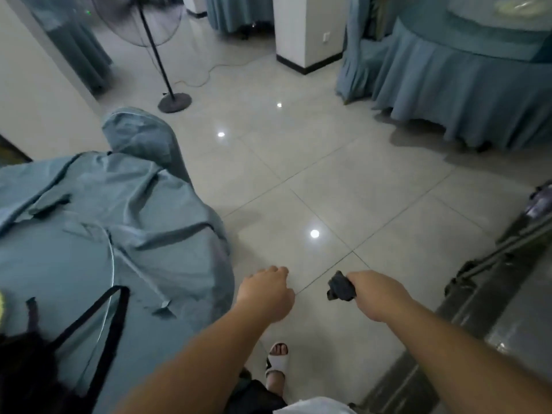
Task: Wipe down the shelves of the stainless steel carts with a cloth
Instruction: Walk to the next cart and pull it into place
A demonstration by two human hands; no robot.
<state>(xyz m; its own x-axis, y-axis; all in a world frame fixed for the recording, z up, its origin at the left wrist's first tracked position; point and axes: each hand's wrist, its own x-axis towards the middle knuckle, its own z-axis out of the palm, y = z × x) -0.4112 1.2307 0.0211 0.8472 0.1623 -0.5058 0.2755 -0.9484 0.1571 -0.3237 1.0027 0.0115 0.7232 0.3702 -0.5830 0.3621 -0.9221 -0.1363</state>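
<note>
My right hand (376, 292) grips a dark bunched cloth (340, 286) out in front of me, above the tiled floor. My left hand (267, 289) hangs beside it with its fingers loosely curled and nothing in it. A stainless steel cart (490, 309) stands at the right edge, only partly in view, to the right of the cloth. Both forearms reach out from the bottom of the view.
A table under a teal cloth (98, 222) with a black bag strap (104, 318) fills the left. A round skirted table (466, 85) stands at the back right, a standing fan (174, 101) and a white pillar (307, 34) behind. Glossy tiles lie between. My sandalled foot (277, 361) is below.
</note>
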